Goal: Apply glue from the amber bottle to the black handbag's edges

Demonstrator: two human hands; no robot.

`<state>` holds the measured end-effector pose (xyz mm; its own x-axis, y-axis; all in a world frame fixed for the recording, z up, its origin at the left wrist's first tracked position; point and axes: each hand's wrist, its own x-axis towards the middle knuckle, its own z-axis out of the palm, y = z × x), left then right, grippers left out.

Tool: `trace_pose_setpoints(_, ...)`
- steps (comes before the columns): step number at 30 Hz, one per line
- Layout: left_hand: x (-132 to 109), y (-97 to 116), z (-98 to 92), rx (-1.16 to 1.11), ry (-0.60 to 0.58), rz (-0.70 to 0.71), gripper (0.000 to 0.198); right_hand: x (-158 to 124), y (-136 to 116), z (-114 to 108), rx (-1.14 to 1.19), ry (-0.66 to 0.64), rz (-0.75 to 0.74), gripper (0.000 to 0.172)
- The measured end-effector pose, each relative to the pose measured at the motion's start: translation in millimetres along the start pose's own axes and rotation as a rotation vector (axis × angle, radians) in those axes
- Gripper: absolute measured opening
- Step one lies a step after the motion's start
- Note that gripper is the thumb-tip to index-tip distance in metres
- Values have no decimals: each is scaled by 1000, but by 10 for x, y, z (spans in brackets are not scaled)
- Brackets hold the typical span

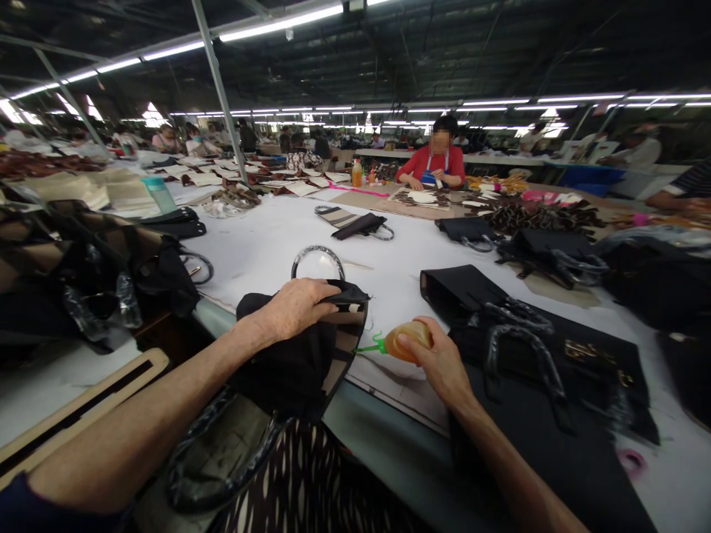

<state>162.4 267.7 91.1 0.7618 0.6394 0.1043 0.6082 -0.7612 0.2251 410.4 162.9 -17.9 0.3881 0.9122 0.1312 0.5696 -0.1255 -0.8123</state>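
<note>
A black handbag (289, 370) with a beige lining leans over the near table edge, its opening turned to the right. My left hand (300, 307) lies on its upper side, the fingers curled over the rim and gripping it. In my right hand (441, 359) is a squeeze glue bottle (408, 340) of amber liquid, held on its side. Its green nozzle points left, with the tip at the bag's open edge; whether it touches cannot be made out. A plastic-wrapped handle (318, 255) arches up behind the bag.
Black bag pieces with wrapped handles (516, 337) lie on the right of the white table (261, 237). More black bags (83, 274) are piled at left. A pink tape roll (632, 463) sits low right. Across the table a person in red (430, 166) works near several bottles (356, 172).
</note>
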Motion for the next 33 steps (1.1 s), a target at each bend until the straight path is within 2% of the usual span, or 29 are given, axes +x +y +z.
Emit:
trace_pose_setpoints(10, 173, -40, -92, -94, -56, -71, 22, 90, -134, 105, -76, 149, -119, 55)
trace_pose_setpoints(15, 219, -35, -103, -96, -72, -71, 23, 60, -153, 105, -98, 135, -153, 54)
trace_pose_setpoints(26, -45, 53, 2, -66, -15, 12, 20, -38, -76, -4, -53, 27, -18, 51)
trace_pose_setpoints(33, -185, 172, 65, -54, 14, -38, 19, -142, -94, -53, -15, 15, 8, 47)
